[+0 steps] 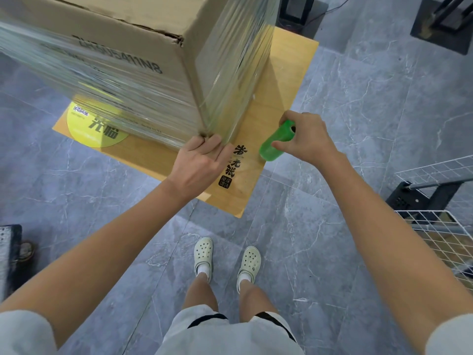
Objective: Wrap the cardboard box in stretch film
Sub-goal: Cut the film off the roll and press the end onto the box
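Observation:
A tall cardboard box (143, 29) stands on a low wooden table (286, 73), its sides covered in layers of clear stretch film (230, 80). My left hand (202, 160) presses flat against the film at the box's near bottom corner. My right hand (304, 137) grips a green roll of stretch film (275, 143), held just right of that corner above the table edge. A sheet of film runs from the roll towards the box.
The table carries a yellow round sticker (84, 129) and black printed characters (234, 162). White wire racks (445, 226) stand at the right, black stands (442, 24) at the back, a dark object (10, 252) at the left. Grey marble floor (358, 98) surrounds the table; my feet are just in front.

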